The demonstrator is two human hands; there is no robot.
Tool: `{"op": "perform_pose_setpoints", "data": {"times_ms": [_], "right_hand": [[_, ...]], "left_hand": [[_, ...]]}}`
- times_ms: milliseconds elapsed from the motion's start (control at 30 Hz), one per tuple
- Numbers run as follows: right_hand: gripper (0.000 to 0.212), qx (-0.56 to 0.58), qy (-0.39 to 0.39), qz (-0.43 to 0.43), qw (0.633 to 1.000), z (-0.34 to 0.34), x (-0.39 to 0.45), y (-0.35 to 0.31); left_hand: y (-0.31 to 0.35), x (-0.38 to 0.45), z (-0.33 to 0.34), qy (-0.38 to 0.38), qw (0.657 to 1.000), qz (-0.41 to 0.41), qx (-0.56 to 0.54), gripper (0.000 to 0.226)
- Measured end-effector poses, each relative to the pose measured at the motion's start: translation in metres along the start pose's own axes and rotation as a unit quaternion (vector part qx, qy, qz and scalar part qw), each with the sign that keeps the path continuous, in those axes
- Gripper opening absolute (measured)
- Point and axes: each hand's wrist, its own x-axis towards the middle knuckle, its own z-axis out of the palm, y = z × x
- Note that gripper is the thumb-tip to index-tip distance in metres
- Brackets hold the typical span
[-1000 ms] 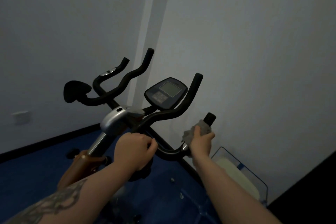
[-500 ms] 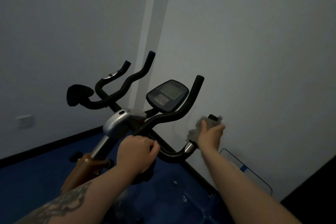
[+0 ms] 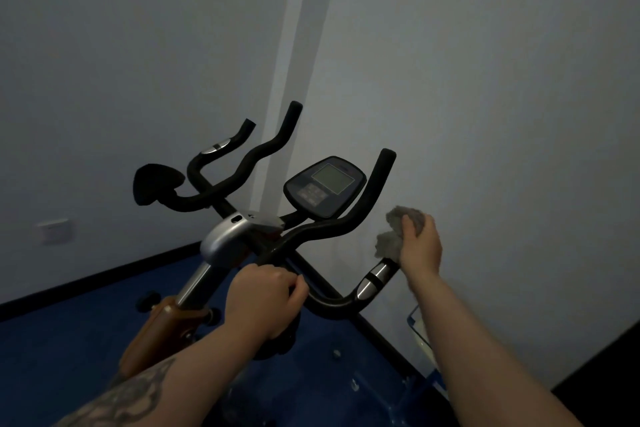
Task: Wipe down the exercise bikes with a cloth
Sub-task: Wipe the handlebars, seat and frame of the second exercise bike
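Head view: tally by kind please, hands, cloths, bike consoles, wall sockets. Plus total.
Bare hands: 2, left hand on the black handlebar, right hand closed on the cloth
Crumpled grey cloth: 1
Dark oval bike console with grey screen: 1
White wall socket: 1
Total: 5

At frame centre, the left hand closes around the exercise bike's handlebar. Lower right of centre, the right hand clutches a grey cloth over the handle end, below the console.
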Motion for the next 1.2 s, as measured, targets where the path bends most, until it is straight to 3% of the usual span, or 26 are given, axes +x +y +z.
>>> {"op": "perform_pose_setpoints", "data": {"times_ms": [67,167,200,267,333,433,533,667,733,800,900,933,1067,1133,1200], "right_hand": [[0.039,-0.018,0.050,0.060,0.997,0.012,-0.016,-0.001],[0.042,-0.240,-0.001,-0.040,0.970,0.002,-0.010,0.005],[0.040,-0.242,-0.026,-0.064,0.968,-0.005,-0.002,0.007],[0.038,-0.180,-0.048,-0.053,0.981,-0.013,0.003,0.010],[0.041,-0.042,-0.011,0.050,0.998,-0.005,-0.009,0.011],[0.040,0.042,0.049,0.145,0.987,0.022,-0.046,0.016],[0.035,0.164,0.018,0.209,0.964,0.021,-0.041,0.010],[0.039,0.204,0.021,0.213,0.955,0.019,-0.031,0.005],[0.038,0.271,0.055,0.241,0.930,0.032,-0.056,0.010],[0.035,0.346,0.038,0.305,0.887,0.037,-0.077,0.016],[0.016,0.444,-0.154,0.357,0.807,0.020,-0.067,0.016],[0.014,0.453,-0.172,0.355,0.800,0.014,-0.058,0.017],[0.015,0.434,-0.075,0.323,0.838,0.020,-0.049,0.010],[0.031,0.361,-0.006,0.313,0.878,0.034,-0.070,0.013],[0.032,0.325,-0.010,0.309,0.894,0.035,-0.086,0.012]], "left_hand": [[0.000,0.000,0.000,0.001,1.000,0.001,0.000,0.047],[-0.001,-0.001,0.003,0.008,1.000,-0.001,0.009,0.046],[-0.002,-0.001,0.004,0.011,1.000,-0.001,0.014,0.046],[-0.001,-0.001,0.003,0.011,1.000,0.002,0.018,0.045],[0.000,-0.001,0.002,0.016,1.000,0.002,0.018,0.045],[0.001,0.000,0.001,0.023,0.999,0.002,0.023,0.045],[0.001,0.001,0.000,0.013,0.999,0.005,0.030,0.046],[0.000,0.000,0.000,0.006,1.000,0.004,0.019,0.047],[0.000,0.000,0.001,0.006,1.000,0.004,0.017,0.047],[0.001,0.001,0.001,0.000,1.000,0.003,0.015,0.047],[0.000,0.002,0.002,0.004,1.000,0.003,0.011,0.047],[0.000,0.002,0.002,0.004,1.000,0.004,0.009,0.047],[-0.001,0.002,0.002,0.006,1.000,0.001,0.012,0.048],[-0.001,0.002,0.003,0.001,1.000,-0.001,0.012,0.049],[-0.002,0.001,0.004,-0.002,1.000,0.001,0.012,0.050]]}}
